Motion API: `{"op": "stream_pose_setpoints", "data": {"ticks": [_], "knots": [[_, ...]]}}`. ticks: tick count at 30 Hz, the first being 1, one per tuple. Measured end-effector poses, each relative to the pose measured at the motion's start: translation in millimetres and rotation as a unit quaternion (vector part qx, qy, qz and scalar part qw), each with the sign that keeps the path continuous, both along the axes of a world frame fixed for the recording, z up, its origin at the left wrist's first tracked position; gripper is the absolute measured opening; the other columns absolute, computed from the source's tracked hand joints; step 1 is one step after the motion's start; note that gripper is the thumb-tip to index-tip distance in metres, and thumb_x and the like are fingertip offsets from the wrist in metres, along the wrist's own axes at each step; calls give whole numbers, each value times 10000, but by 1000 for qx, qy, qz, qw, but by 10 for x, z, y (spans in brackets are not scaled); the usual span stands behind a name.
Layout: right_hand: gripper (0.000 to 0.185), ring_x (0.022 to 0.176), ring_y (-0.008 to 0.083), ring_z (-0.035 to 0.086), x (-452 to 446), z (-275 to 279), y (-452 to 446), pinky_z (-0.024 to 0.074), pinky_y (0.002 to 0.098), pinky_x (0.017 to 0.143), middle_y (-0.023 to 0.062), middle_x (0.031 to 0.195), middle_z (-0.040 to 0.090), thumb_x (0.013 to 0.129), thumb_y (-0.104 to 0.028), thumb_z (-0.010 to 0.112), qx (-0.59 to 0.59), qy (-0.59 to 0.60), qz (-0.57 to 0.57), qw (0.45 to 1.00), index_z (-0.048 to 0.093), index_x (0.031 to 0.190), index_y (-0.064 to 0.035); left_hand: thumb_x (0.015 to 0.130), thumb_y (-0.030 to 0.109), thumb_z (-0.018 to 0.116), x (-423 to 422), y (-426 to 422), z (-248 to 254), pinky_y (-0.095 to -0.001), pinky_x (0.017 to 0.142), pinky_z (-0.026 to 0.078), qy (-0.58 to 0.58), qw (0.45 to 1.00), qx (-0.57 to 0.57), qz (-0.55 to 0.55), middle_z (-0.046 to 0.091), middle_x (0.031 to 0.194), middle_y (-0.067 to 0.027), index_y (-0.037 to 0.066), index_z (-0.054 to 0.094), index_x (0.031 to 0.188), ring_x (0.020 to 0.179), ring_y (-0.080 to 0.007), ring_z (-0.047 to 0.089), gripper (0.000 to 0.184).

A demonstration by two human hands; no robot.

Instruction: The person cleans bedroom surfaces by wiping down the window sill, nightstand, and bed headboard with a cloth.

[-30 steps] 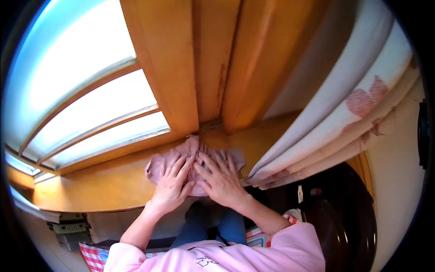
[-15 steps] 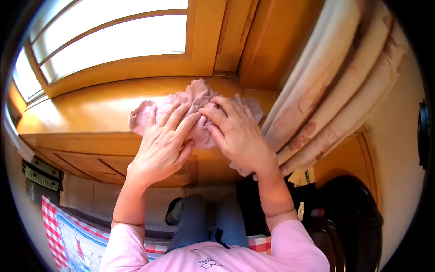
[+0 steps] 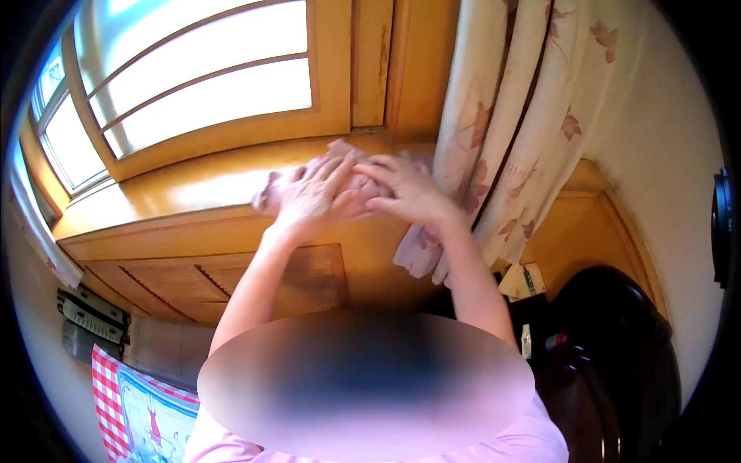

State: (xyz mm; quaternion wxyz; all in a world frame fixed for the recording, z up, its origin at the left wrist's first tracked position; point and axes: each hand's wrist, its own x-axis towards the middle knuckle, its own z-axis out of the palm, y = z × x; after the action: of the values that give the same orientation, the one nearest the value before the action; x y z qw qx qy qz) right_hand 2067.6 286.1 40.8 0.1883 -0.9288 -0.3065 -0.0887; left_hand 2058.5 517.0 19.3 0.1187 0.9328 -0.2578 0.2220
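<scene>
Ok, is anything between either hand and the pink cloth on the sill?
Nothing visible: the left hand and right hand both lie on the pink cloth. The curtain hangs near the cloth's right end, not between it and either hand.

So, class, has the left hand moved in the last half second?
Yes, slightly rightward: the left hand is nearer the right edge of the window frame.

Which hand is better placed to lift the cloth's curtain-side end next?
Probably the right hand: it is on the cloth, nearer the curtain than the left hand.
</scene>
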Motion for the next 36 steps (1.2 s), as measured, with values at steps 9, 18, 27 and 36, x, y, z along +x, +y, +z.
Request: {"op": "stream_pose_setpoints", "data": {"ticks": [9, 18, 27, 36], "knots": [[496, 1314, 325, 443, -12, -20, -633, 247, 486, 1148, 83, 1365, 546, 814, -248, 688, 73, -34, -13, 997, 588, 1297, -189, 935, 453, 599, 16, -883, -136, -524, 1108, 321, -64, 998, 2, 4, 481, 1498, -111, 85, 371, 1507, 1423, -274, 396, 717], [743, 1305, 337, 513, 188, -171, 451, 285, 568, 1168, 123, 1354, 579, 688, -339, 781, 64, -87, -19, 994, 519, 1365, -181, 833, 380, 756, 9, -3, -208, -478, 1035, 467, -152, 987, 13, 53, 640, 1326, -65, 188, 545, 1393, 1217, -267, 611, 629], [443, 1182, 331, 611, 1031, -154, 1027, 481, 445, 1003, 105, 1226, 690, 782, -348, 657, 92, -10, 137, 986, 715, 1208, -241, 975, 492, 541, 362, 560, -78, -400, 1126, 382, 81, 992, -65, 67, 485, 1512, -147, 136, 417, 1527, 1365, -327, 490, 670], [409, 1045, 313, 609, -1098, -1063, -447, 457, 449, 965, 114, 1008, 653, 708, -43, 596, 371, -330, -53, 867, 670, 1107, -93, 1071, 455, 335, 1316, -272, -189, -394, 1171, 308, -91, 979, 182, -26, 388, 1582, -118, 132, 379, 1539, 1444, -337, 373, 570]]}}
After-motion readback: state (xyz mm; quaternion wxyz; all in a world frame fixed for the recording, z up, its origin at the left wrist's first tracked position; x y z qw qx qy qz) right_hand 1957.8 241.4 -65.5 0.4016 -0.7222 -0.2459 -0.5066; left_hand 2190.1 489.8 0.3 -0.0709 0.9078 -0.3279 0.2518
